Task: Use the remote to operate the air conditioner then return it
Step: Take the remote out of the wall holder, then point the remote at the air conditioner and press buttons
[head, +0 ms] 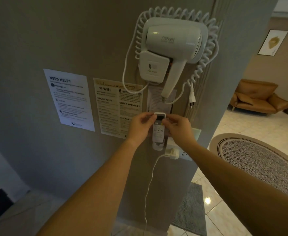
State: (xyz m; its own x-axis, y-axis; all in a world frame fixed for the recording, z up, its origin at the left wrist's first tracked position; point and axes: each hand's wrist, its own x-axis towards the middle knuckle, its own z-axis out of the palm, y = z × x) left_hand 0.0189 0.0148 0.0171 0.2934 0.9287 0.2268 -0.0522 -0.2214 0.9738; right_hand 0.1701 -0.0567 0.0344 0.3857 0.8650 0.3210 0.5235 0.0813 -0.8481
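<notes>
A white air conditioner remote [158,129] stands upright against the grey wall, its lower end in a white wall holder [158,145]. My left hand [140,127] grips the remote's upper left side. My right hand [179,127] pinches its upper right side, thumb on the front just below the dark display. Both hands hide part of the remote's edges. No air conditioner is in view.
A white wall-mounted hair dryer [172,45] with a coiled cord hangs above. Paper notices [71,99] are stuck on the wall at left. A plug [172,153] with a white cable sits in the socket below the holder. A round rug [259,164] and a tan sofa [257,97] lie to the right.
</notes>
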